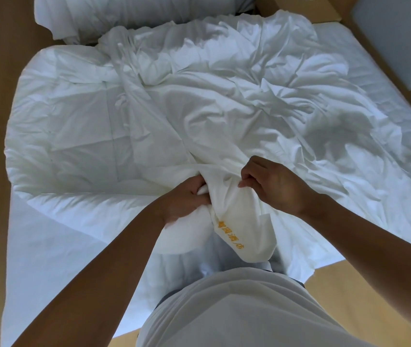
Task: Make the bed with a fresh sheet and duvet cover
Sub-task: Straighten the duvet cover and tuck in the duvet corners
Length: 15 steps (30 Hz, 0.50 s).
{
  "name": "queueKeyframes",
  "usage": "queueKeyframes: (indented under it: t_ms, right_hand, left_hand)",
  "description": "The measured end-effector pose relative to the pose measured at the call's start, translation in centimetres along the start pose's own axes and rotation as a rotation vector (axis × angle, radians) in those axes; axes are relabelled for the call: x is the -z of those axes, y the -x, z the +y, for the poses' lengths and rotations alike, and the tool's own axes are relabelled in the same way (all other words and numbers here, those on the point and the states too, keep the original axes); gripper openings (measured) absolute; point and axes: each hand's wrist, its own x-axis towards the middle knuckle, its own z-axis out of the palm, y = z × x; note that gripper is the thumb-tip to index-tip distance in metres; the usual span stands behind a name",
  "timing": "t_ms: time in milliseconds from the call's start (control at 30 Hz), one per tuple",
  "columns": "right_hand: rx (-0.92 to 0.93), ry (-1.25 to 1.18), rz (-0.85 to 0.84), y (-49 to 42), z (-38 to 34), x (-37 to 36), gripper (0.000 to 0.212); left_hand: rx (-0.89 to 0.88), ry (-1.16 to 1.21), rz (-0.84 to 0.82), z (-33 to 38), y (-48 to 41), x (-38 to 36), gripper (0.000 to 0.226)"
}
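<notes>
Left hand fist gripping bunched duvet cover; right hand pinching same cover.

White duvet cover crumpled across duvet; near end bunched at bed's foot, yellow embroidered text showing. Sheet underneath.

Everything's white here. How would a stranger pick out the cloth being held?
Look to the near edge of the bed, where the left hand and right hand grip a bunched cover. Its corner hangs between them, the only cloth with yellow lettering.
</notes>
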Motion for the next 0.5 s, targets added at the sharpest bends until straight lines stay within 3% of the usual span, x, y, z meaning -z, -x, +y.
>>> queueKeyframes:
  t_ms: [200,300,433,500]
  right_hand:
    - [0.049,0.03,0.002,-0.2,0.3,2.1,0.017]
    - [0.056,0.034,0.004,0.2,0.4,3.0,0.017]
    - [0.074,0.036,0.112,0.5,0.6,3.5,0.022]
    - [0.047,-0.008,0.17,-0.3,1.0,3.1,0.021]
  left_hand:
    - [-0.041,-0.114,0.059,0.7,-1.1,0.9,0.043]
    - [-0.074,-0.275,0.131,1.0,-1.7,1.0,0.021]
    - [-0.366,-0.702,0.393,1.8,-3.2,1.8,0.034]
    - [-0.396,-0.724,0.362,3.0,-4.2,1.7,0.024]
